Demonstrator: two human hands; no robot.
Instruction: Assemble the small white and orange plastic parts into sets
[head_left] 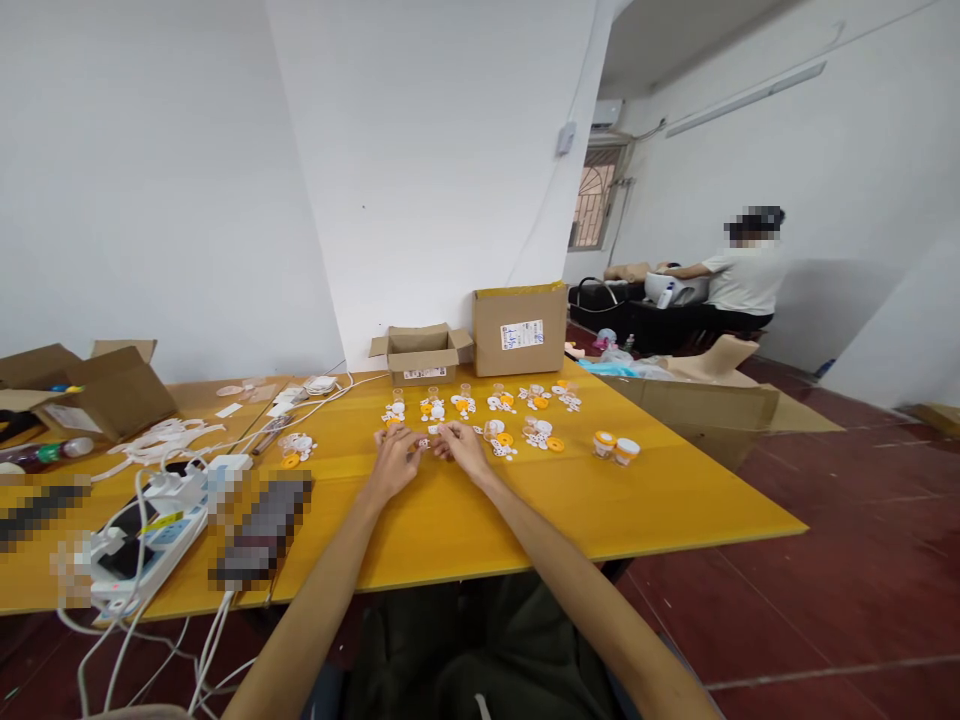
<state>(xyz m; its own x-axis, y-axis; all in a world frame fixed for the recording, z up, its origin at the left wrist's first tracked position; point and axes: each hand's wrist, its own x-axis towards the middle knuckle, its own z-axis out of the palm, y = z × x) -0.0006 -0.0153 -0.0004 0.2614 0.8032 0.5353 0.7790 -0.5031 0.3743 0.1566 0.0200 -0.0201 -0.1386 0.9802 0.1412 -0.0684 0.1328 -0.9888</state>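
Observation:
Over the middle of the table, my left hand (pixel 397 460) has its fingers curled in, with a small white piece with dark marks (pixel 424 443) at the fingertips. Close by on the right, my right hand (pixel 463 450) is bent inward with its fingers together; whatever it pinches is too small to make out. Around both hands lie heaps of small white pieces with dark marks (pixel 501 450), mixed with clear little jars, white lids (pixel 541 427) and orange lids (pixel 555 444). Another orange lid is partly hidden behind my left hand.
Two closed jars (pixel 627 452) stand to the right. An open carton (pixel 424 355) and a taped box (pixel 520 330) sit at the back. Left are a power strip (pixel 176 535) with cables and a dark phone-like object (pixel 266 525). A person (pixel 746 280) sits far right.

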